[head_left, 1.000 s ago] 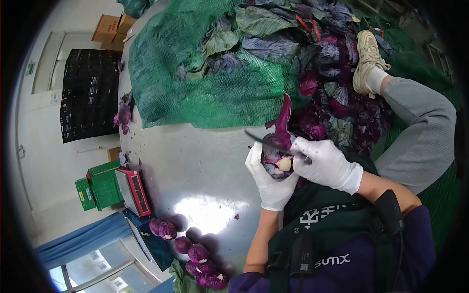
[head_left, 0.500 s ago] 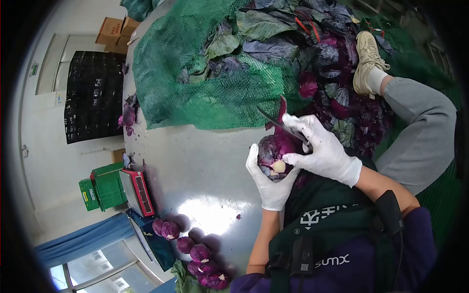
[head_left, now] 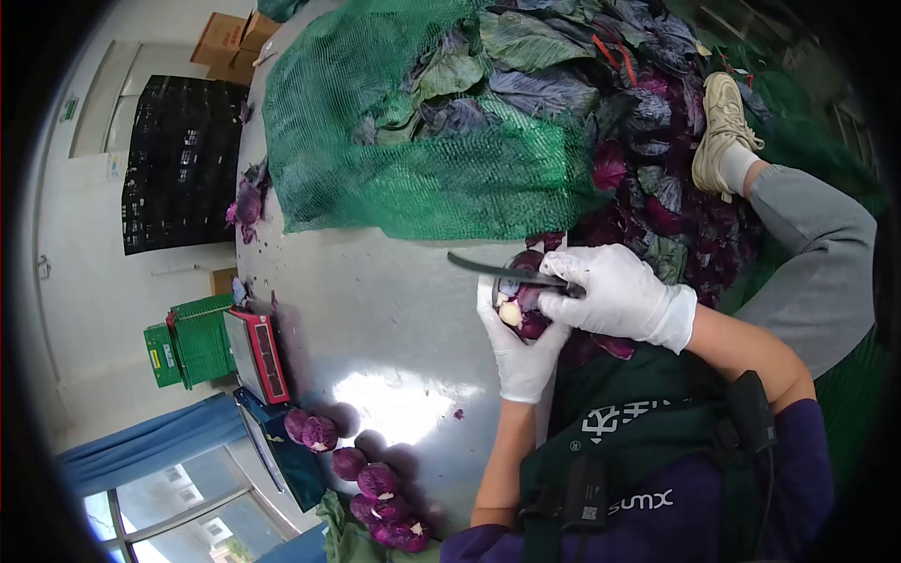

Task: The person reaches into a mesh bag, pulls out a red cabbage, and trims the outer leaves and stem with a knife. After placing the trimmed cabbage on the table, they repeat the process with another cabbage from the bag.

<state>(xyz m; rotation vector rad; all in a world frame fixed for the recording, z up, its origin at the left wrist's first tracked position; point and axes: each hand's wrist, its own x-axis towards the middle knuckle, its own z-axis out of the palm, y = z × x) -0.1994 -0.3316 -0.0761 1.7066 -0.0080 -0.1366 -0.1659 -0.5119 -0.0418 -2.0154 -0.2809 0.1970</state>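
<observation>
A red cabbage (head_left: 531,320) with a pale cut stem rests in my left hand (head_left: 522,357), whose gloved fingers curl around its near and left sides. My right hand (head_left: 615,293), also in a white glove, is closed on a knife (head_left: 497,270). The dark, curved blade lies across the upper part of the cabbage and points left. Part of the cabbage is hidden behind the blade and the right fingers. Just beyond my hands lies a green mesh bag (head_left: 422,192) with loose outer cabbage leaves (head_left: 535,42) on it.
Several red cabbages (head_left: 378,480) sit at the lower left of the metal table (head_left: 375,310). A red-edged scale (head_left: 258,357) and green crates (head_left: 202,342) are farther left. Purple leaf scraps (head_left: 699,239) pile up on the right, by a person's shoe (head_left: 725,131).
The knife has swung lower, from slanting upward to lying nearly level across the cabbage. A leaf strip no longer stands up by the blade. The cabbage has turned, moving its stem left.
</observation>
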